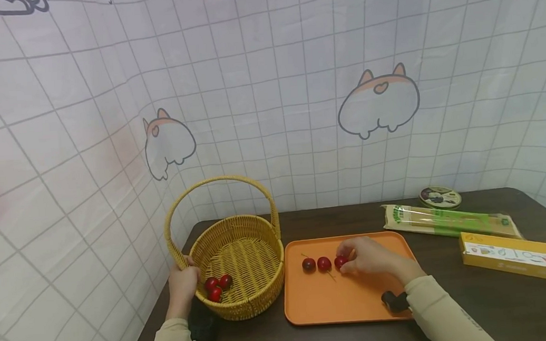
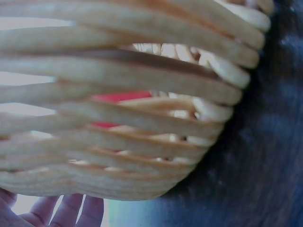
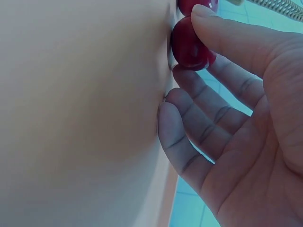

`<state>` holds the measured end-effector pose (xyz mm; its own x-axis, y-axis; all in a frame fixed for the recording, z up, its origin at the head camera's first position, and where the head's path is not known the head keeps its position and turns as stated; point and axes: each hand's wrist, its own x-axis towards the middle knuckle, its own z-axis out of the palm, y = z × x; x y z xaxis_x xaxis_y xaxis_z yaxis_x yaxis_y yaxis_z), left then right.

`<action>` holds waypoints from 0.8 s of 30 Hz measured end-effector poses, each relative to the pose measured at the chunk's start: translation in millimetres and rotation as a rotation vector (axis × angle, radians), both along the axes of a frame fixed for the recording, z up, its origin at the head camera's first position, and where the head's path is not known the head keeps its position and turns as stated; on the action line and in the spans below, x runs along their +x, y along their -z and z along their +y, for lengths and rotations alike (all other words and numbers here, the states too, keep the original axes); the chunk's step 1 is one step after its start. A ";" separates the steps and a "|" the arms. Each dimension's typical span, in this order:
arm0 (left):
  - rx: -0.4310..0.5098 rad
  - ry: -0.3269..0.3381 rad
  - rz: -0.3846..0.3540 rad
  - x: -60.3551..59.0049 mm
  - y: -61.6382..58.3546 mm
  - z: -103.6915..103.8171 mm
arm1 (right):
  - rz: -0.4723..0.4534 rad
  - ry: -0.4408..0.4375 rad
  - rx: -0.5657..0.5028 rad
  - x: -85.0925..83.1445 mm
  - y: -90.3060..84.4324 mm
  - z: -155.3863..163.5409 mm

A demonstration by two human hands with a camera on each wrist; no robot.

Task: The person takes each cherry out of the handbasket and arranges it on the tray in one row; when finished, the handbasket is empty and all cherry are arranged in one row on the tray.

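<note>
My left hand (image 1: 183, 282) grips the left side of a yellow woven basket (image 1: 249, 308) at the foot of its tall handle (image 1: 226, 178). Inside the basket, three red cherries (image 1: 214, 294) lie together near the left wall. Slats of the basket (image 2: 118, 75) fill the left wrist view, with red showing through the gaps. Over the orange tray (image 1: 330, 304), my right hand (image 1: 369, 256) pinches a cherry (image 3: 189, 45) between thumb and fingers, low at the tray surface. Two more cherries, a darker one (image 1: 308, 265) and a red one (image 1: 324, 264), sit in a row to its left.
Right of the tray lie a clear and green packet (image 1: 452, 222) and a yellow pasta box (image 1: 521, 259). A round tin (image 1: 440, 197) stands behind them near the gridded curtain (image 1: 297, 110). The dark table (image 1: 266, 340) carries everything.
</note>
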<state>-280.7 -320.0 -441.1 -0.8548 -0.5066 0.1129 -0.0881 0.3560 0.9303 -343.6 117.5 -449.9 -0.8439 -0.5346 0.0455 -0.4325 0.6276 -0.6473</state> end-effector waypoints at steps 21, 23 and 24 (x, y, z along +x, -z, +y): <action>0.029 0.010 -0.007 2.1 -2.7 0.8 | 0.022 0.015 0.012 -0.7 -0.7 2.9; 0.024 0.006 -0.008 1.8 -2.9 0.9 | 0.018 0.030 0.009 -0.6 -3.1 4.4; 0.022 0.005 -0.008 1.8 -3.0 1.0 | 0.020 0.041 0.004 -0.4 -4.5 5.1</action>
<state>-278.9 -319.0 -438.1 -0.8579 -0.5049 0.0949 -0.0938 0.3356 0.9373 -344.0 122.7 -445.4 -0.8639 -0.5001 0.0600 -0.4191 0.6478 -0.6362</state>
